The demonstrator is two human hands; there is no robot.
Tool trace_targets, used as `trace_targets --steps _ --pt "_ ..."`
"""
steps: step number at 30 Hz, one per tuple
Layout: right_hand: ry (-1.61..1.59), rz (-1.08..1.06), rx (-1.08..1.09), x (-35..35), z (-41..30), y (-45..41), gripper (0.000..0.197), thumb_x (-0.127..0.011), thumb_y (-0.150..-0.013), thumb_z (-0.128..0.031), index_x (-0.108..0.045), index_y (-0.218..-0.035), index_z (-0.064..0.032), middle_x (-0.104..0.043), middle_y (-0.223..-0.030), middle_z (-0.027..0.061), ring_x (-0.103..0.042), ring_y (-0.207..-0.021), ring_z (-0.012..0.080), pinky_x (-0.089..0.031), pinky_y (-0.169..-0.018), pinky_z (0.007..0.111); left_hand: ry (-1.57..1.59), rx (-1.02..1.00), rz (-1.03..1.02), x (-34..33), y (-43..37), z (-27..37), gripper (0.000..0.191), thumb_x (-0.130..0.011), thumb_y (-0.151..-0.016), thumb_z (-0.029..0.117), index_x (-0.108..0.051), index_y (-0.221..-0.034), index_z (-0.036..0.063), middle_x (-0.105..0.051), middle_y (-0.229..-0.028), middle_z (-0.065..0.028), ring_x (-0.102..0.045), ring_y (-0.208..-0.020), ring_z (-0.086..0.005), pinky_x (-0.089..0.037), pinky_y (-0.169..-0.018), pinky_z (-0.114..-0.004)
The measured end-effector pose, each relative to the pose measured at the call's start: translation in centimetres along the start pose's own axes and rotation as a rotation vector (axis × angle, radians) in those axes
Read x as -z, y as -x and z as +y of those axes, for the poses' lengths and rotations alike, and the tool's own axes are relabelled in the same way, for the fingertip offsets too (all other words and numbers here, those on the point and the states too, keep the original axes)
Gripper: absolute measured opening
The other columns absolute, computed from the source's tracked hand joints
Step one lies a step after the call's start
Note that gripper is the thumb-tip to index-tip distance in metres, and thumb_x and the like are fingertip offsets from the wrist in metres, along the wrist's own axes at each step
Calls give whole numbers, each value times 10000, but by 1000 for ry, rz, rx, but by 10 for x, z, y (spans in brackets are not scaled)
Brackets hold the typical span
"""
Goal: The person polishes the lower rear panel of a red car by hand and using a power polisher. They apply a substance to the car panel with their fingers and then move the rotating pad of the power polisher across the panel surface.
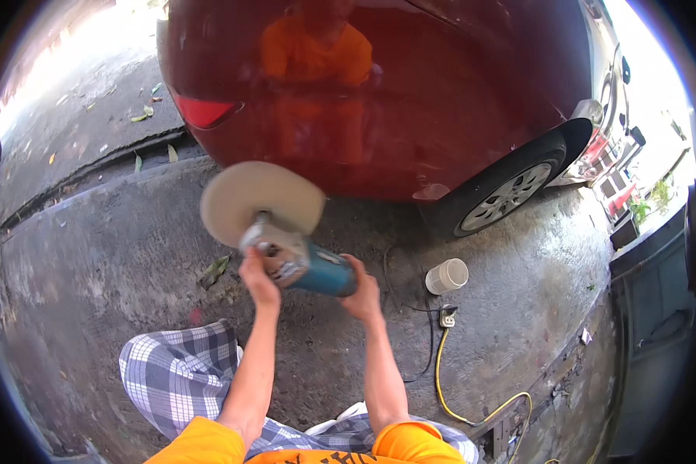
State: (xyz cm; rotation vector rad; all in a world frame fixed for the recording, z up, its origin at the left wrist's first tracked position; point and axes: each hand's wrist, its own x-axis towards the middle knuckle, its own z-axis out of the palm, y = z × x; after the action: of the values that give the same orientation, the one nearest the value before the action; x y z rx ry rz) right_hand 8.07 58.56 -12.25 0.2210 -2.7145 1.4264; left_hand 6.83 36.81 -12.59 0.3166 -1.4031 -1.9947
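Note:
A teal and metal rotary polisher (325, 269) is held in both hands in front of a dark red car (394, 116). My left hand (261, 281) grips the polisher's metal head. My right hand (362, 287) is closed around the rear of the teal body. The pale round polishing pad (255, 200) looks blurred and overlaps the car's lower edge in the picture; whether it touches the paint I cannot tell. Above and left of the pad is a red tail light (206, 112). An orange shirt is reflected in the glossy panel.
Right of my hands, a white plastic cup (447, 276) lies near the car's wheel (507, 194). A socket outlet (448, 316) joins a black cord to a yellow extension cord (439, 371). Leaves and a channel edge lie on the concrete at left.

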Motion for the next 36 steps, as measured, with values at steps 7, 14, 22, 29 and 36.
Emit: trace_targets --steps 7,14,22,29,36 --pt "-68 -142 137 -9 -74 -15 885 -809 -614 -183 -439 -1418 -216 -705 -1078 183 -654 -1029 423 -536 -888 478 141 67 98 -9 -31 133 702 -465 -1016 553 -421 -1461 13 -528 -1417 -108 -571 -1238 -239 -462 -1034 -373" --pt "-338 21 39 107 -26 31 918 -888 -553 -210 -491 -1360 -27 -669 -1186 156 -641 -1124 257 -483 -996 386 -663 95 -338 -137 43 203 637 -553 -982 569 -716 -951 -46 -684 -779 -59 -622 -771 -148 -502 -741 -345" --pt "-757 343 96 148 5 32 656 -820 -621 41 -495 -1186 -35 -625 -1005 53 -611 -877 161 -513 -787 298 -580 -250 -824 -281 73 192 572 -580 -961 532 -670 -1011 -31 -688 -801 -197 -675 -746 -294 -504 -714 -388" --pt "-687 292 281 89 -90 -14 769 -867 -633 -103 -460 -1284 -58 -604 -1113 81 -590 -1057 214 -497 -919 374 -813 -962 -439 -203 2 230 392 -405 -1067 282 -588 -1116 -61 -644 -962 -237 -636 -873 -381 -504 -792 -474" --pt "-462 39 208 40 -194 -21 872 -811 -649 -164 -392 -1414 -164 -709 -1001 212 -684 -959 424 -544 -846 473 -136 -329 -201 -92 -66 299 706 -398 -1014 607 -532 -1360 6 -611 -1298 -119 -604 -1168 -224 -463 -1034 -365"
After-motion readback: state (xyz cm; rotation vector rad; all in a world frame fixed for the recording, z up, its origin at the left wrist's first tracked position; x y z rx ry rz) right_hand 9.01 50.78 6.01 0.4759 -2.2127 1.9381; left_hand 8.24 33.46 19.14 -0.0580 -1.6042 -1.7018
